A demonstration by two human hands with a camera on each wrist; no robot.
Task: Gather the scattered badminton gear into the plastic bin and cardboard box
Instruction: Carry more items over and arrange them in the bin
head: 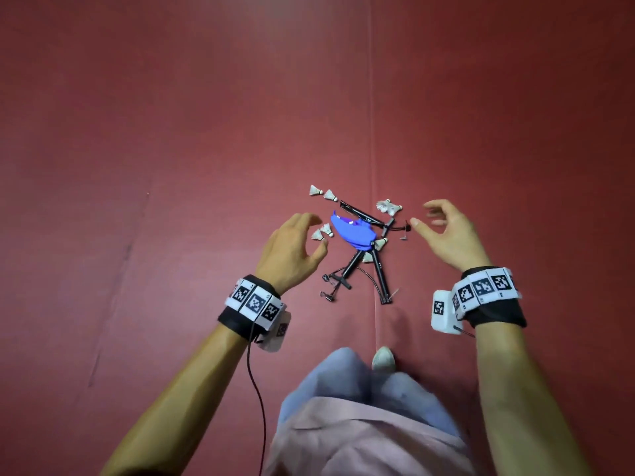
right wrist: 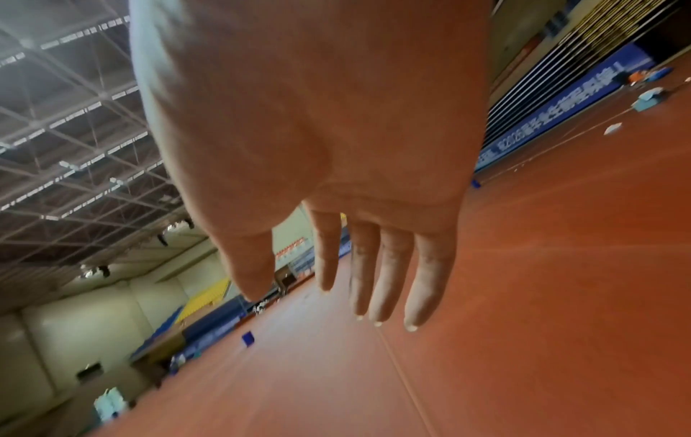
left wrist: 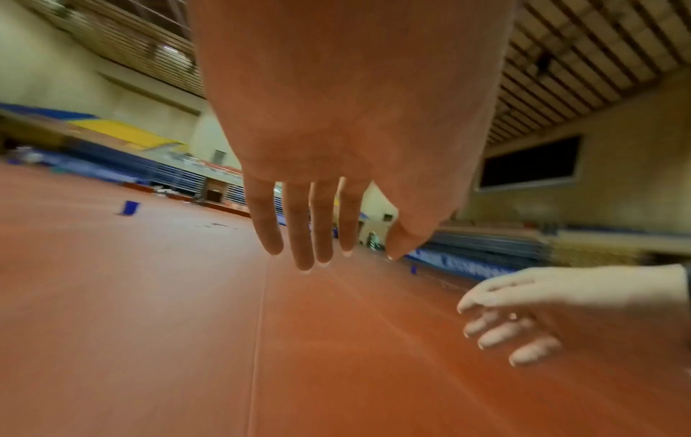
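Both hands hung empty above the pile: the left hand, at centre left of the head view, had loosely curled, relaxed fingers gripping nothing, and the right hand, at centre right, was spread with thumb and fingers apart, also holding nothing. Between them, in the middle of the frame on the dark red court floor, lay the gear in one tangle: a crumpled bright blue cloth item draped over black folding metal rods with thin cords and clips, and white feathered shuttlecocks around it, two at the top, a pair at upper right, and a pair just beside the left fingertips. Neither the plastic bin nor the cardboard box showed in any view, so nothing looked gathered yet. The wrist views were blurred and showed only straightish fingers over the floor and a sports hall behind. The likely next move was a two-handed scoop, and that carried risks: the cords and clips could snag on the rods and drag the whole tangle, light shuttlecocks could roll or get knocked away by a sweeping hand, and feathers could crush under a tight grip. The cloth also hid part of the rods, so a blind grab might miss them.
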